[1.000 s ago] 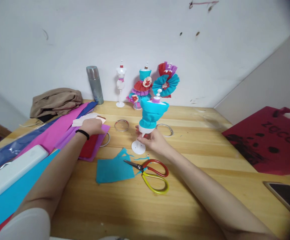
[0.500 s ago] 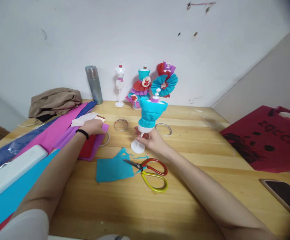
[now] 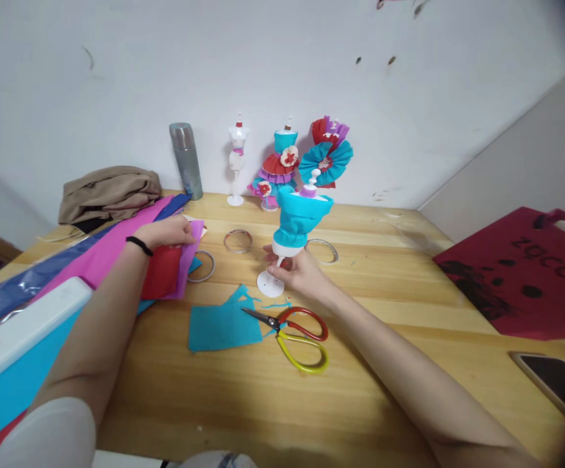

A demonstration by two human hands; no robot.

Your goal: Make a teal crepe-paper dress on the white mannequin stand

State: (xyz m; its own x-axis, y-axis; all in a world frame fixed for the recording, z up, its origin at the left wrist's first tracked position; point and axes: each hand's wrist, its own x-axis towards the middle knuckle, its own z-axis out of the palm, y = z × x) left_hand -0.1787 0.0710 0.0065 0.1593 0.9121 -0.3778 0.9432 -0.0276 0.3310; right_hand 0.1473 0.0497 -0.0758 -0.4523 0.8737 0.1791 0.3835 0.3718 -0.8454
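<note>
My right hand [image 3: 302,272] is wrapped around the stem of a small white dress-form mannequin [image 3: 288,249] above its round base. Turquoise cloth [image 3: 299,218] covers the bust, with a purple band at the neck. My left hand [image 3: 168,232], a black band at its wrist, has its fingers closed on the upper edge of purple and red cloth sheets [image 3: 164,273]; the fingertips are partly hidden. Under these sheets a blue piece peeks out beside a metal ring [image 3: 203,268]. Between my arms, scissors [image 3: 289,331] with red and yellow handles lie across a cut turquoise cloth piece [image 3: 223,327].
Along the wall stand a bare mannequin [image 3: 236,162], two dressed mannequins [image 3: 282,166] [image 3: 327,159] and a thermos [image 3: 186,159]. More rings [image 3: 238,241] [image 3: 328,251] lie mid-table. Brown cloth [image 3: 109,195], long coloured sheets and a white device [image 3: 33,325] sit left; a red bag [image 3: 521,273] and phone [image 3: 552,387] are right.
My left hand has shifted left and up, pulling the purple and red sheets with it and uncovering more of the ring and a blue piece. My right hand keeps its hold on the mannequin.
</note>
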